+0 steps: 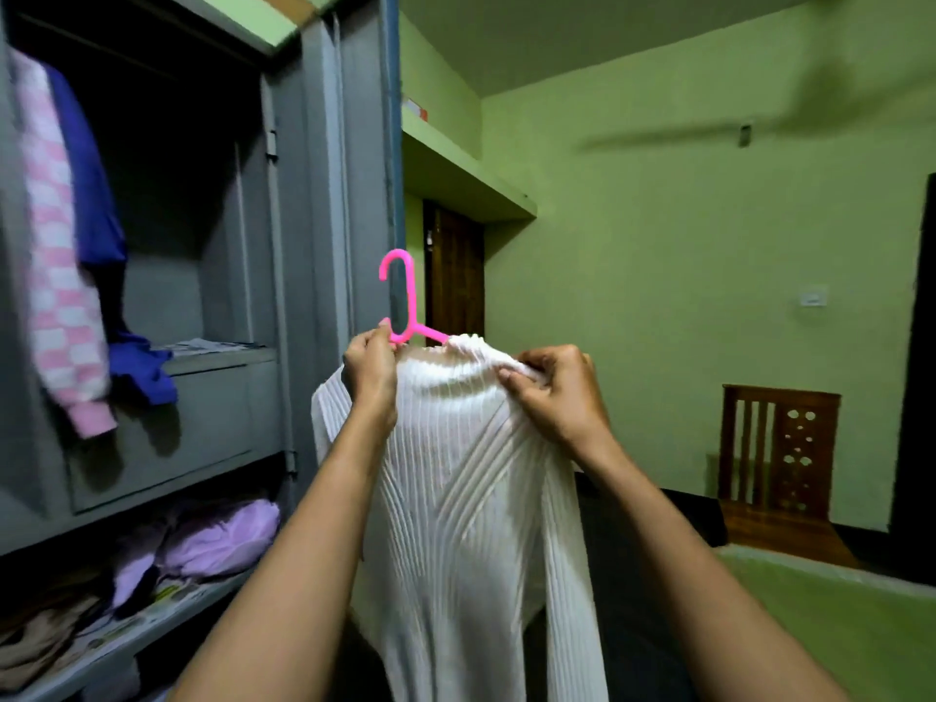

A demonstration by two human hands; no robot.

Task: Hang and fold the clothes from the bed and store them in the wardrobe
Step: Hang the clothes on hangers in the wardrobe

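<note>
White ribbed knit sweater [456,473], held up beside the open grey metal wardrobe [314,195] and partly threaded on a pink plastic hanger [405,301] whose hook stands clear above the collar. Left hand [369,369]: fingers [364,343] pinch the hanger at the base of the hook, above the sweater's shoulder. Right hand [552,392]: fingers curled into a bunched fold of the neck rib. The knit appears light, soft and stretchy, and drapes limply. It is best held at neck and shoulders, since loose rib may slide off smooth plastic. A pink-and-white checked garment [61,296] and a blue garment [86,184] hang inside.
</note>
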